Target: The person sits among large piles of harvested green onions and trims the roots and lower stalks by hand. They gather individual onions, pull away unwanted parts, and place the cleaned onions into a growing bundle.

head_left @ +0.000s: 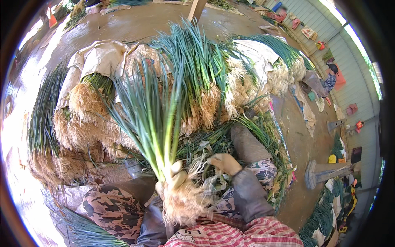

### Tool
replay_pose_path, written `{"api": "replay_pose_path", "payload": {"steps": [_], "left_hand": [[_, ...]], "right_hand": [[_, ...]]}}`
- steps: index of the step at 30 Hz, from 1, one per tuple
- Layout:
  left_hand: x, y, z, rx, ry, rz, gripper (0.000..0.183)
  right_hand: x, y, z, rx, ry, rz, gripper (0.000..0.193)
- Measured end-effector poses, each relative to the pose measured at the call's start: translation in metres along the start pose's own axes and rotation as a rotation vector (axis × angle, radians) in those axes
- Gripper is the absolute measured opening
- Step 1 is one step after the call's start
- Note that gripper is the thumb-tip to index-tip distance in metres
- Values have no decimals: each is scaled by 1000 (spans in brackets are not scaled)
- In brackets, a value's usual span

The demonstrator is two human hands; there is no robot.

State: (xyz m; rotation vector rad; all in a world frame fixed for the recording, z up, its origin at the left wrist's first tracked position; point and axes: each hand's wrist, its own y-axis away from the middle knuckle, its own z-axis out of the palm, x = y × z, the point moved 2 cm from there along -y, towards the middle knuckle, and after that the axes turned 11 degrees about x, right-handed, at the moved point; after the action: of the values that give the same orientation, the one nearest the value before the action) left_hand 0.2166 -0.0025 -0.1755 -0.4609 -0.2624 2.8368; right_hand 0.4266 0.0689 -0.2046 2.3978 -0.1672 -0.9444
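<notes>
A bunch of green onions (162, 144) stands tilted in front of me, its leaves fanning up and to the left, its pale roots hanging over my lap. My left hand (177, 179), in a light glove, is wrapped round the white stem bases just above the roots (185, 201). To the right of the bunch, apart from it, my gloved right hand (225, 164) has its fingers curled together. Pale, stringy scraps (198, 165) show beside those fingers; whether they are pinched in them is unclear.
Bundled green onions with roots toward me (88, 101) are stacked ahead, partly under beige cloth (103, 55). Loose leaf trimmings (263, 136) lie around my legs. More onions (74, 224) lie at lower left. Another person (329, 80) sits far right, near a metal stand (325, 171).
</notes>
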Motion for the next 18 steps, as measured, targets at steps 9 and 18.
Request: {"api": "replay_pose_path", "payload": {"steps": [9,18], "left_hand": [[2,5,-25,743,-480,50,54],[-1,3,-25,811,-477,94,48]], "right_hand": [[-93,-143,-25,489,483,0,30],[-47,1,23,51,-239,-227,26]]}}
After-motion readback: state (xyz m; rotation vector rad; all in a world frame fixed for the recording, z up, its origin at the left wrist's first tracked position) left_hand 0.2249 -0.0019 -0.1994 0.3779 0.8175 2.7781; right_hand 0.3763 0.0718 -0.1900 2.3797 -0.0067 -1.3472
